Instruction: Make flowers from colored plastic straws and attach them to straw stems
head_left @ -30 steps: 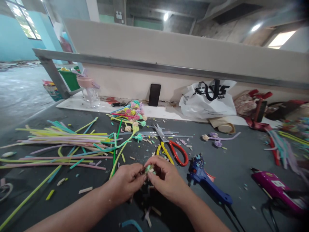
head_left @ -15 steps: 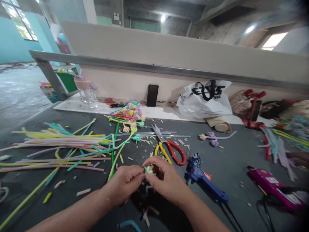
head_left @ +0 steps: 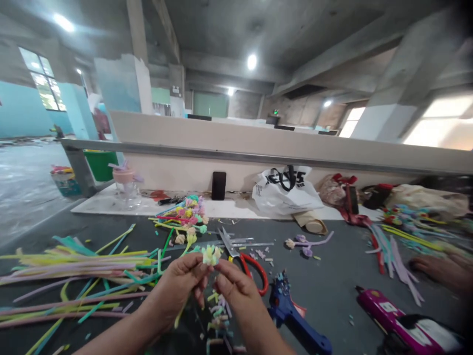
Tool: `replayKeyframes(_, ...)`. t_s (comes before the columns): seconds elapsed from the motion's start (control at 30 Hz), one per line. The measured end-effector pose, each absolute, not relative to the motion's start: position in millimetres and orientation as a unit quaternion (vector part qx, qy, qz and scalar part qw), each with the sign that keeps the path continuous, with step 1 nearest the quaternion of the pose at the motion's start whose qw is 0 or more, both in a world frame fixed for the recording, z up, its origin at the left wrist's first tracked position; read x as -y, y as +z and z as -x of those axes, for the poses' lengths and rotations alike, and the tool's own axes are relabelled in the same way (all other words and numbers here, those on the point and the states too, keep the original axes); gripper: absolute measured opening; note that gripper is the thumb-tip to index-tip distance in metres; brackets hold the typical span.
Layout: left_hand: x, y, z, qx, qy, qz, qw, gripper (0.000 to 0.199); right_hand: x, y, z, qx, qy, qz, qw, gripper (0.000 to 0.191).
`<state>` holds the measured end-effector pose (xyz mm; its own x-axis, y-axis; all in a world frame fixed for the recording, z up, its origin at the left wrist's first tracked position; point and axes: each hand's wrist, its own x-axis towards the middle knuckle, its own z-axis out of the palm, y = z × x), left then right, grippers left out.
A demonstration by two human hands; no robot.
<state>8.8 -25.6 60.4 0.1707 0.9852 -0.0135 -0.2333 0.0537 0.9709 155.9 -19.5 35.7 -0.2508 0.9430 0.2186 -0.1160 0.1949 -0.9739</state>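
A small flower [head_left: 211, 255] of pale yellow and mint fuzzy chenille pieces is held up at the centre. My left hand [head_left: 177, 288] is closed on it, with a yellow-green stem [head_left: 180, 315] hanging below the palm. The fingertips of my right hand [head_left: 242, 296] pinch its lower right side. Beyond my hands lie scissors with red and yellow handles [head_left: 254, 271], partly hidden. Short cut chenille bits [head_left: 219, 320] are scattered beneath. Right of my right hand rests a blue hot glue gun [head_left: 299, 315].
Long chenille stems [head_left: 81, 264] spread across the left. Finished flowers [head_left: 188, 212] are heaped behind them, near a clear cup [head_left: 126, 190] and a phone [head_left: 219, 186]. A white bag [head_left: 286, 190] stands at the back. A magenta tool [head_left: 399, 318] and another person's hand [head_left: 436, 268] are at right.
My view has tilted up. Both hands have raised the flower off the table area, and it now shows clearly above my fingers. Another person's hand has come further into view at right.
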Motion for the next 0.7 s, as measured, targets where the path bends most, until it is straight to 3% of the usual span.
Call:
replayKeyframes(0.2,14,48,-29,-0.385,0.525,-0.510,0.562,0.036,13,44,-158,0.614,0.439,0.385,0.531,0.029)
replayKeyframes(0.4,14,37,-28,-0.390,0.494,-0.537,0.561,0.039,9,36,-159,0.613,0.432,0.384,0.539,0.022)
replayKeyframes(0.7,12,24,-27,-0.403,0.438,-0.460,0.659,0.042,6,32,-165,0.648,0.421,0.382,0.506,0.016)
